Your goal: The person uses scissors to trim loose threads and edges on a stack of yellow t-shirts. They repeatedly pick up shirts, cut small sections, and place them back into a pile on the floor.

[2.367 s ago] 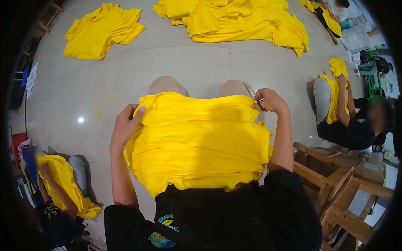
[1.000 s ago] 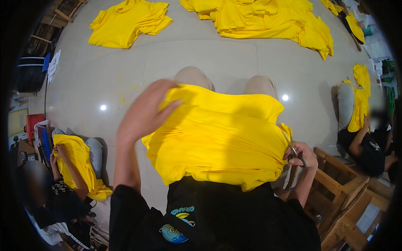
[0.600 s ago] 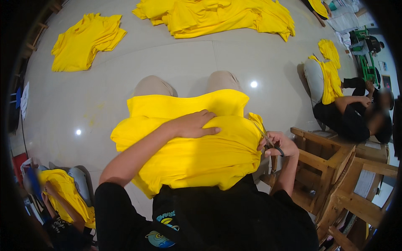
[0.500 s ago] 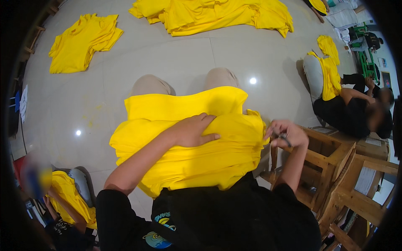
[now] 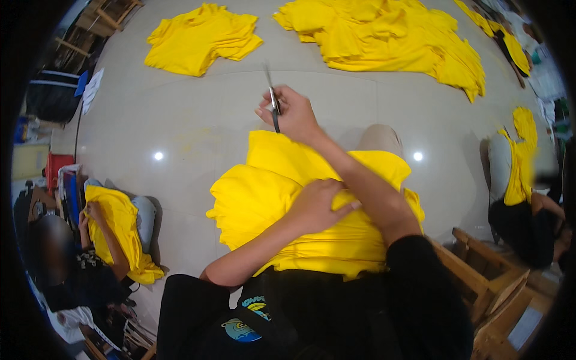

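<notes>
Yellow garment point(image 5: 255, 201) beneath left hand point(image 5: 320, 206)

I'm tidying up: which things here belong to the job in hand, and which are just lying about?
Job:
yellow cloth on the lap, under the left hand
scissors in the right hand
probably the smaller yellow pile and larger yellow pile

Apparently lying about:
wooden frame, lower right
white sheet, far left
</notes>
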{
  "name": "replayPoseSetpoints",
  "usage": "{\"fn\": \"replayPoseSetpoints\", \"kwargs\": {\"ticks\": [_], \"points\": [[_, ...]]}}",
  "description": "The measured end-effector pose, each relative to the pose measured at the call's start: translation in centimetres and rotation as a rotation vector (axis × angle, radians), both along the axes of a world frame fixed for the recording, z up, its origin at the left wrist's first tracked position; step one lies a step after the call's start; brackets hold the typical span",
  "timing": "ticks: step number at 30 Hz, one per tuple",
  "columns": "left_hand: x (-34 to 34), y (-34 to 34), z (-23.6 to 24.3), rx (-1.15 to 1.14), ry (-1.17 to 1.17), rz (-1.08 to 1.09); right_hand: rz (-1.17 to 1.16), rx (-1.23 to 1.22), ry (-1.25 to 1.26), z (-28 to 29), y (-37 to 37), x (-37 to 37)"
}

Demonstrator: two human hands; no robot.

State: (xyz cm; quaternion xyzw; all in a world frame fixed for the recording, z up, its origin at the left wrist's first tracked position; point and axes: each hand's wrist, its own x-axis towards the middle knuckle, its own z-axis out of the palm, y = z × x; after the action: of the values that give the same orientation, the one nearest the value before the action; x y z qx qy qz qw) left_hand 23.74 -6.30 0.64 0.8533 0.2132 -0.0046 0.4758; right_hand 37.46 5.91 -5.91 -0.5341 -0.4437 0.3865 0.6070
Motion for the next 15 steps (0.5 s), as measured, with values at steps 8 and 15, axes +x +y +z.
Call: {"fn": "replayPoseSetpoints", "kwargs": {"ticks": [8,15], "points": [[-9.3,11.0,-6.0,0.162,0.224,0.803,-0.139,-0.303,-0.242,-0.4,-2.7,0.1],[-10.7,15.2,-9.3,-0.388,0.082,0.835,0.077,-0.295,-0.58,0.6,-3.5,-0.4]]}}
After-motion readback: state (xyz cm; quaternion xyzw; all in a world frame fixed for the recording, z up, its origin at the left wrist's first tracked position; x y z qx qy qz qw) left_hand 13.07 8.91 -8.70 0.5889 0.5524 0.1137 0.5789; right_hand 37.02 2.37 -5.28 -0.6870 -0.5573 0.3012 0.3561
